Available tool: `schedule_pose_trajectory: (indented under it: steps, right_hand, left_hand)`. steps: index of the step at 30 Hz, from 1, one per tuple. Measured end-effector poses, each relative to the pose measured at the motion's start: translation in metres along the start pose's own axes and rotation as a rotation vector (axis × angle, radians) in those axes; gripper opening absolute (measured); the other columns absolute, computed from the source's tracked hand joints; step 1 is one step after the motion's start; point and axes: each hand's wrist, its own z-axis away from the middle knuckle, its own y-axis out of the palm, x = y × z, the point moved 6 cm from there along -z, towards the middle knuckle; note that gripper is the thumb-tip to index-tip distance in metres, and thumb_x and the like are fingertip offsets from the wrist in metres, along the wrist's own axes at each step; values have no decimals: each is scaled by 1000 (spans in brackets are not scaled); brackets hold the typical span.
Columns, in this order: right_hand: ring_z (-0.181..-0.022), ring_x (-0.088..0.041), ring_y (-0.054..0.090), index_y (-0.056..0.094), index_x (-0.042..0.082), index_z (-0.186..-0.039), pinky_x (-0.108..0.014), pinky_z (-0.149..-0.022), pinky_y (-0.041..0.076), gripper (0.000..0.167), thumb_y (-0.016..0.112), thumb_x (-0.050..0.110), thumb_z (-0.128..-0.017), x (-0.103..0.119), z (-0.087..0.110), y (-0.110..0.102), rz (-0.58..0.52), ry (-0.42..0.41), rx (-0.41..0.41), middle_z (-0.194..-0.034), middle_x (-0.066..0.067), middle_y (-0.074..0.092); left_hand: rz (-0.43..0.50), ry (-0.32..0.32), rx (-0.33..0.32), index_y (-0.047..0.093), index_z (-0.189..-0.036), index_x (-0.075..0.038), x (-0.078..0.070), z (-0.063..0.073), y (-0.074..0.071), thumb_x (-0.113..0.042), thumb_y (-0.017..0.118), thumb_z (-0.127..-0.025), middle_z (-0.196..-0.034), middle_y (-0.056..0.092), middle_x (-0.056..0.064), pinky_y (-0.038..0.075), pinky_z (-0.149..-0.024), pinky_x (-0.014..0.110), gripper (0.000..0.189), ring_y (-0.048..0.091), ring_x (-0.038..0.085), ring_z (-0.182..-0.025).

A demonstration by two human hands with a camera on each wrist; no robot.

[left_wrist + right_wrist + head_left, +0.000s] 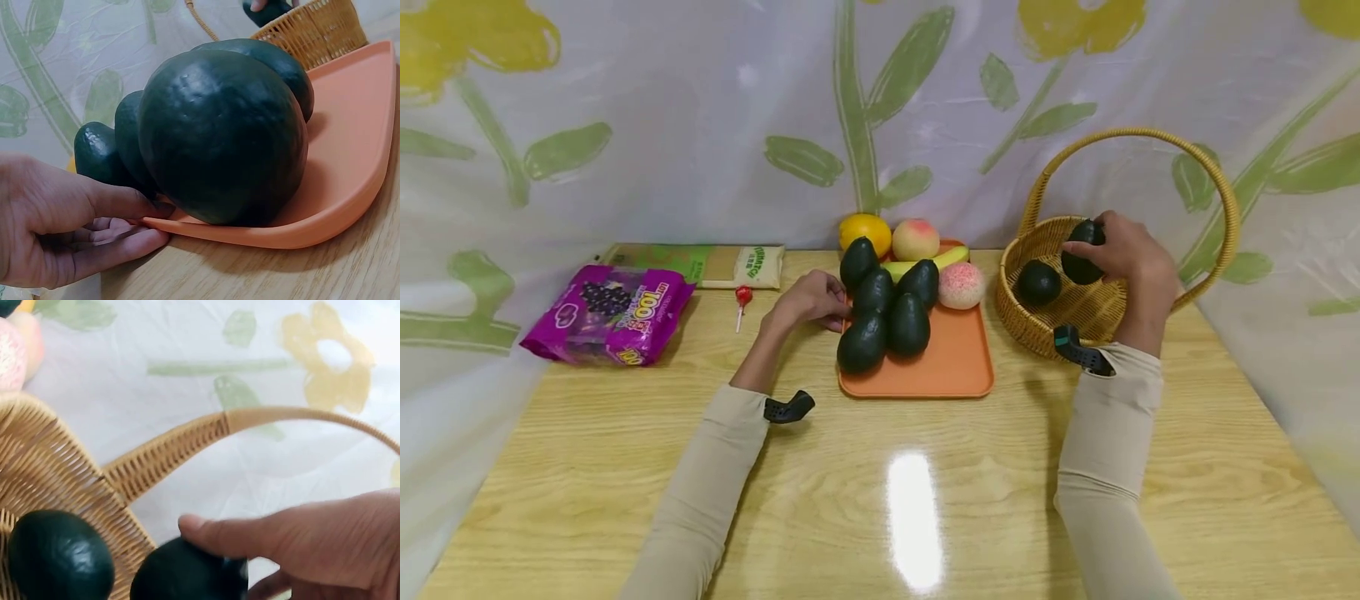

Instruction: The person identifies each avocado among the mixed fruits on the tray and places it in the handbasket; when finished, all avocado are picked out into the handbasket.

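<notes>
My right hand (pixel 1138 254) grips a dark green avocado (pixel 1084 265) inside the rim of a wicker basket (pixel 1021 325), thumb across its upper side in the right wrist view. Beside it in the basket lies another avocado (pixel 61 556). At the left edge of an orange tray (pixel 955 367), my left hand (pixel 808 298) pinches the rim between thumb and fingers, as the left wrist view (pixel 81 219) shows. Several avocados (pixel 862 343) are clustered on the tray's left half. Behind them are a yellow fruit (pixel 865 227), a banana (pixel 953 257) and two peaches (pixel 962 285).
A tall handle (pixel 1135 133) arches over the basket. To the left lie a purple candy bag (pixel 610 315), a red lollipop (pixel 743 295) and a flat brown package (pixel 722 263). Behind the wooden table (pixel 820 500) hangs a flower-patterned cloth (pixel 700 142).
</notes>
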Motion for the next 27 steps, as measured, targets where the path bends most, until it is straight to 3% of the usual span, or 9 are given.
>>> schedule_pose_trajectory:
  steps: [4, 7, 9, 13, 16, 18, 21, 24, 27]
  right_hand:
    - [-58, -23, 66, 50, -6, -105, -29, -52, 54, 54, 61, 47, -103, -11, -5, 10, 18, 55, 56, -82, -13, 56]
    - [-50, -18, 63, 51, -3, -97, -28, -50, 55, 47, 62, 42, -103, -17, -8, 17, 11, 61, 106, -76, -9, 55]
    - [-53, -19, 64, 51, -5, -98, -28, -52, 56, 45, 63, 39, -104, -18, -9, 21, 3, 48, 126, -78, -11, 55]
    - [-78, -29, 67, 52, -15, -125, -32, -69, 53, 55, 64, 34, -104, -17, -9, 25, 39, 3, 152, -100, -32, 66]
    - [-95, -38, 65, 44, -16, -142, -41, -84, 50, 62, 66, 28, -104, -14, -7, 27, 67, -49, 184, -115, -35, 68]
    - [-105, -43, 64, 44, -15, -141, -51, -91, 50, 58, 66, 22, -103, -11, -7, 28, 68, -85, 196, -115, -34, 66]
    - [-119, -48, 55, 39, -14, -145, -63, -104, 45, 59, 65, 18, -102, -8, -7, 28, 73, -107, 199, -128, -34, 56]
    - [-129, -52, 47, 35, -12, -147, -68, -110, 41, 61, 64, 17, -102, -8, -7, 29, 75, -103, 205, -138, -36, 46]
    - [-130, -53, 47, 33, -11, -148, -68, -110, 41, 61, 63, 17, -103, -9, -7, 29, 61, -98, 212, -141, -38, 44]
  left_hand:
    - [1, -12, -6, 62, -98, 1, 1, 0, -1, -9, 78, -89, -79, 64, 6, 62, -61, 22, 22, 71, 9, -58]
    - [4, -14, 0, 61, -99, 1, 1, -1, 0, -9, 78, -89, -80, 64, 6, 62, -62, 22, 22, 71, 9, -59]
    - [4, -19, 2, 61, -98, 1, 0, -1, 1, -9, 78, -89, -81, 63, 6, 62, -62, 23, 22, 71, 9, -59]
    - [8, -19, 11, 61, -100, 2, -1, 0, 4, -9, 78, -90, -85, 63, 8, 63, -63, 23, 22, 71, 8, -60]
    - [6, -15, 21, 61, -102, 2, -1, 0, 5, -10, 77, -91, -86, 64, 8, 63, -64, 23, 23, 72, 8, -60]
    - [4, -15, 18, 61, -102, 2, -1, 0, 4, -10, 78, -91, -85, 64, 8, 63, -64, 23, 24, 72, 8, -60]
    - [4, -12, 9, 61, -102, 2, -1, 0, 3, -10, 78, -90, -84, 64, 8, 63, -64, 23, 23, 71, 8, -60]
    - [9, -10, 11, 61, -101, 2, -1, 0, 2, -10, 78, -90, -83, 64, 7, 64, -64, 24, 23, 72, 8, -60]
    - [4, -5, 5, 61, -100, 2, 0, 0, 1, -10, 78, -90, -83, 64, 7, 63, -64, 23, 23, 71, 9, -59]
